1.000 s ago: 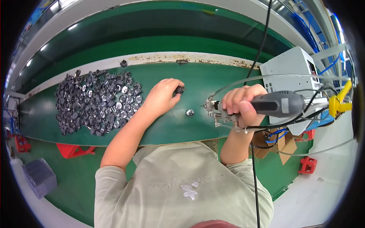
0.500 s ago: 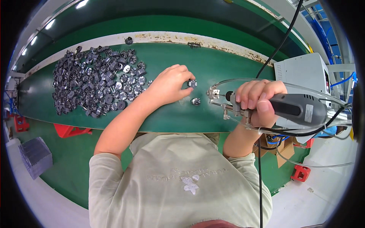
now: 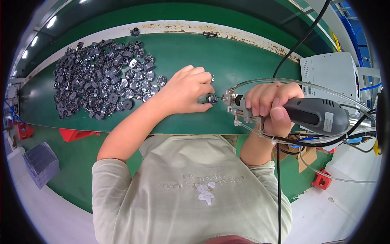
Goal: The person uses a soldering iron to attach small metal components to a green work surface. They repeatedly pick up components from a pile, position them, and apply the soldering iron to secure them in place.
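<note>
Green matting covers the long workbench [image 3: 183, 53], and everything is placed here from the small round metal part [image 3: 212, 99] near its front edge. Just right of that part, the right hand [image 3: 270, 106] is wrapped tight around the grey handheld power tool [image 3: 313, 116], whose metal nose nearly touches the part; clear tubing [image 3: 284, 83] and a black cable [image 3: 302, 40] loop away from the tool. Just left of the part, the left hand [image 3: 187, 89] rests on the mat, thumb and fingertips closed in on the part to steady it, though how firmly they pinch it cannot be told. Farther left lies the heap of similar dark round parts [image 3: 101, 77], spread well apart from the one being worked. Behind and to the right stands a pale grey box unit [image 3: 329, 73]. In my judgement the risk lies in the closeness of fingertips and tool nose: a slip could nick a finger or flick the part off the bench, and the trailing tubing could snag.
</note>
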Motion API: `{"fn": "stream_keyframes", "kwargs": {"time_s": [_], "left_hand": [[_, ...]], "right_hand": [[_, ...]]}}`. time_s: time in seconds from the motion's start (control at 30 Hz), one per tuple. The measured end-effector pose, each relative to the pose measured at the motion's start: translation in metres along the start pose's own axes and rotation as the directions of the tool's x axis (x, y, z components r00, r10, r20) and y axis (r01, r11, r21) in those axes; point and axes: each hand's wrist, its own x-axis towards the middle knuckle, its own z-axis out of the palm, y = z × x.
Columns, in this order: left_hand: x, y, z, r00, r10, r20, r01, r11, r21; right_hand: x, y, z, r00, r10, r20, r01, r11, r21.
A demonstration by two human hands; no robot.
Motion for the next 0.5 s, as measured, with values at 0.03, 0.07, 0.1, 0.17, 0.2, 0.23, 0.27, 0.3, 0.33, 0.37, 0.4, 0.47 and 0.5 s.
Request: {"fn": "stream_keyframes", "kwargs": {"time_s": [0.03,0.07,0.1,0.17,0.2,0.23,0.27,0.3,0.33,0.37,0.4,0.47,0.5], "left_hand": [[0.0,-0.0006,0.0008,1.0,0.009,-0.003,-0.009,1.0,-0.003],[0.0,-0.0009,0.0014,1.0,0.019,-0.007,-0.019,1.0,-0.005],[0.0,-0.001,0.002,1.0,0.029,-0.01,-0.029,1.0,-0.008],[-0.0012,-0.0027,0.0031,1.0,0.023,-0.006,-0.023,1.0,-0.009],[-0.0019,-0.0031,0.0035,1.0,0.021,-0.004,-0.022,1.0,-0.01],[-0.0018,-0.0034,0.0036,1.0,0.021,-0.002,-0.021,1.0,-0.009],[-0.0016,-0.0035,0.0035,1.0,0.02,0.0,-0.02,1.0,-0.009],[-0.0017,-0.0037,0.0034,1.0,0.02,0.002,-0.02,1.0,-0.008],[-0.002,-0.004,0.0034,1.0,0.02,0.002,-0.02,1.0,-0.01],[-0.0022,-0.0044,0.0035,1.0,0.02,0.001,-0.02,1.0,-0.011],[-0.0024,-0.0048,0.0036,1.0,0.02,0.001,-0.02,1.0,-0.013],[-0.002,-0.0046,0.0042,1.0,0.019,0.0,-0.019,1.0,-0.016],[-0.0018,-0.0046,0.0044,1.0,0.019,-0.001,-0.019,1.0,-0.017]], "right_hand": [[-0.0005,0.0003,0.0014,1.0,-0.002,-0.002,0.002,1.0,-0.006],[-0.001,0.0003,0.0025,1.0,-0.004,-0.004,0.003,1.0,-0.012],[-0.0013,0.0,0.0032,1.0,-0.002,-0.011,0.002,1.0,-0.015],[-0.0001,0.0013,0.0052,1.0,0.004,-0.017,-0.004,1.0,-0.017],[-0.0001,0.0018,0.0058,1.0,0.01,-0.019,-0.011,1.0,-0.018],[0.0002,0.0016,0.0059,1.0,0.015,-0.02,-0.015,1.0,-0.021],[0.0004,0.0016,0.0063,1.0,0.019,-0.022,-0.02,1.0,-0.023],[0.0006,0.0017,0.0072,1.0,0.021,-0.024,-0.022,0.999,-0.027],[0.0006,0.0019,0.0083,0.999,0.022,-0.026,-0.023,0.999,-0.03],[0.0007,0.0017,0.0091,0.999,0.023,-0.028,-0.024,0.999,-0.034],[0.0004,0.0007,0.0098,0.999,0.027,-0.029,-0.028,0.999,-0.034],[-0.0008,-0.0017,0.0101,0.999,0.033,-0.033,-0.034,0.999,-0.029],[-0.0007,-0.0024,0.0094,0.999,0.036,-0.028,-0.037,0.999,-0.033]]}}
